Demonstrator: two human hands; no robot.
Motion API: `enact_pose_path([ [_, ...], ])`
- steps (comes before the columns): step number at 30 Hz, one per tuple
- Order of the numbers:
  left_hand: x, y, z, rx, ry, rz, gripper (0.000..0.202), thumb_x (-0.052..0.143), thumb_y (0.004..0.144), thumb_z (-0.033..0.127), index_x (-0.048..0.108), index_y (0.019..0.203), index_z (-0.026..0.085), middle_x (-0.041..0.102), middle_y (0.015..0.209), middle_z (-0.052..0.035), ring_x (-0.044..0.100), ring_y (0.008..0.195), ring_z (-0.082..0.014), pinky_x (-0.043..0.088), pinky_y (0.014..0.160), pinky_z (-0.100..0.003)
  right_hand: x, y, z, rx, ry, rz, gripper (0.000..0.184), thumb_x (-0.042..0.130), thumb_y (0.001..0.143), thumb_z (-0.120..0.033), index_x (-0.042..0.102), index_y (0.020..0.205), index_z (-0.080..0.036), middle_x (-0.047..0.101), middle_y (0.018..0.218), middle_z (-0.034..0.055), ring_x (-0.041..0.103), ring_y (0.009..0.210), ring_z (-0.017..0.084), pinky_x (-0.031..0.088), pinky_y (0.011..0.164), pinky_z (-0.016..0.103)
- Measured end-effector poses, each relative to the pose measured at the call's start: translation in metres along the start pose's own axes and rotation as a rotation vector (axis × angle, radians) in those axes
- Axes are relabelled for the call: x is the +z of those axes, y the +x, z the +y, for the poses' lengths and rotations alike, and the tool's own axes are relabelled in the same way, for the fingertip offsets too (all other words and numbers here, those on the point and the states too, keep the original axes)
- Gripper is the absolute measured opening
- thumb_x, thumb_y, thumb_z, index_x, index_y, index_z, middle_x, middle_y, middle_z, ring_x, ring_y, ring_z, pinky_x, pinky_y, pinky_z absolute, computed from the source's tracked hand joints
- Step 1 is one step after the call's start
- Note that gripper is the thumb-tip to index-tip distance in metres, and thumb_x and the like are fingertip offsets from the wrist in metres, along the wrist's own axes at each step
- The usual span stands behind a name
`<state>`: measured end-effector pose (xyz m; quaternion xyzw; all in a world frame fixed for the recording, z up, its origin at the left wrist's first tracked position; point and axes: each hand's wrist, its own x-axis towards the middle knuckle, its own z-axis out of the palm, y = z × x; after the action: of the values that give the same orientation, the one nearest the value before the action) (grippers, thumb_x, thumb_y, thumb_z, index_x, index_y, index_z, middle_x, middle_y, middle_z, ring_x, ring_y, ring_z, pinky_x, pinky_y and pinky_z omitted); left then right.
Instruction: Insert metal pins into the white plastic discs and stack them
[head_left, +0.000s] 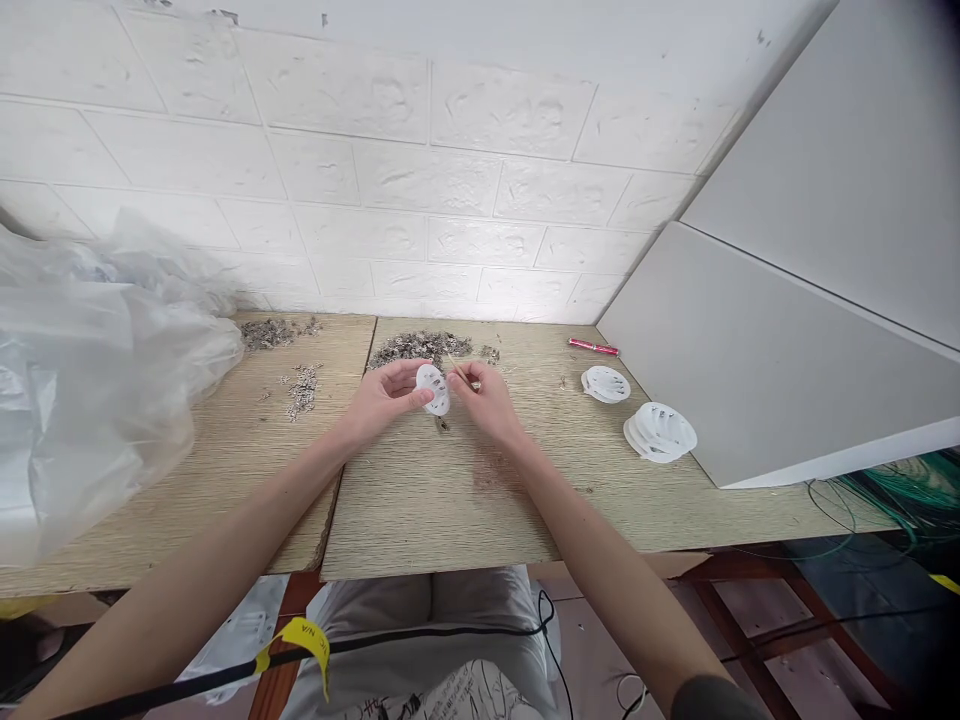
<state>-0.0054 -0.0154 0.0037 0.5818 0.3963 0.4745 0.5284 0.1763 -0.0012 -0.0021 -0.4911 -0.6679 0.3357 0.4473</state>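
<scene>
Pinching a small white disc [433, 389] between thumb and fingertips of the left hand [386, 398], just in front of the pile of metal bits [420, 347]. Gripping a thin stick [459, 371] in the right hand [487, 398], fingers closed round it, tip right at the disc. Off to the right of the pile: a red pen [592, 347], a small disc stack [606, 384] and a bigger disc stack [660, 432]. Way left of the pile, a crumpled clear plastic bag [90, 370].

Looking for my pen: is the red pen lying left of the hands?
No, the red pen lies right of the right hand, near the grey panel.
</scene>
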Motion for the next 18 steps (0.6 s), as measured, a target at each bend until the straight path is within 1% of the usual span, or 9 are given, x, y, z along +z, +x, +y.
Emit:
enact_pose_path([
  [2, -0.0003, -0.0007, 0.0000, 0.005, 0.028, -0.017, 0.064, 0.083, 0.061, 0.044, 0.065, 0.117, 0.017, 0.069, 0.116, -0.0142, 0.063, 0.110, -0.0291, 0.051, 0.097, -0.044, -0.0018, 0.0001, -0.0008, -0.010, -0.024, -0.006, 0.023, 0.053, 0.084, -0.036, 0.055, 0.070, -0.018, 0.054, 0.076, 0.0009, 0.047, 0.072, 0.013, 0.037, 0.067, 0.027],
  [4, 0.0005, -0.0013, -0.0006, 0.006, 0.041, -0.047, 0.064, 0.083, 0.062, 0.044, 0.066, 0.117, 0.018, 0.069, 0.115, -0.0133, 0.064, 0.109, -0.0298, 0.052, 0.095, -0.044, -0.0033, 0.0001, -0.0011, 0.002, -0.018, -0.060, 0.026, 0.053, 0.083, -0.036, 0.049, 0.065, -0.018, 0.049, 0.068, -0.0011, 0.043, 0.065, 0.012, 0.034, 0.062, 0.026],
  [6, 0.0024, -0.0018, -0.0013, 0.008, 0.053, -0.069, 0.059, 0.082, 0.063, 0.044, 0.068, 0.116, 0.019, 0.069, 0.115, -0.0126, 0.064, 0.109, -0.0303, 0.054, 0.092, -0.044, -0.0040, -0.0001, -0.0008, 0.017, -0.009, -0.112, 0.030, 0.054, 0.082, -0.036, 0.042, 0.061, -0.019, 0.042, 0.062, -0.0032, 0.038, 0.059, 0.011, 0.029, 0.057, 0.026],
  [8, 0.0043, -0.0023, -0.0016, 0.018, 0.064, -0.068, 0.055, 0.080, 0.066, 0.044, 0.070, 0.113, 0.019, 0.068, 0.116, -0.0125, 0.064, 0.108, -0.0300, 0.054, 0.090, -0.043, -0.0039, -0.0004, -0.0003, 0.035, -0.003, -0.122, 0.033, 0.057, 0.081, -0.037, 0.038, 0.060, -0.020, 0.037, 0.060, -0.0041, 0.034, 0.057, 0.010, 0.027, 0.056, 0.026],
  [14, 0.0061, -0.0023, -0.0005, 0.008, 0.042, -0.063, 0.051, 0.079, 0.067, 0.045, 0.072, 0.110, 0.018, 0.069, 0.115, -0.0126, 0.064, 0.106, -0.0276, 0.054, 0.090, -0.039, -0.0016, -0.0028, -0.0040, 0.079, 0.059, -0.070, 0.029, 0.060, 0.078, -0.037, 0.044, 0.063, -0.019, 0.039, 0.061, -0.0042, 0.035, 0.058, 0.010, 0.027, 0.056, 0.026],
  [18, 0.0061, -0.0017, -0.0007, -0.010, 0.013, -0.065, 0.051, 0.079, 0.067, 0.046, 0.072, 0.110, 0.018, 0.070, 0.113, -0.0123, 0.065, 0.103, -0.0270, 0.054, 0.087, -0.037, 0.0004, -0.0039, -0.0053, 0.094, 0.066, -0.033, 0.029, 0.061, 0.077, -0.037, 0.044, 0.061, -0.019, 0.038, 0.060, -0.0044, 0.034, 0.057, 0.009, 0.026, 0.055, 0.025],
])
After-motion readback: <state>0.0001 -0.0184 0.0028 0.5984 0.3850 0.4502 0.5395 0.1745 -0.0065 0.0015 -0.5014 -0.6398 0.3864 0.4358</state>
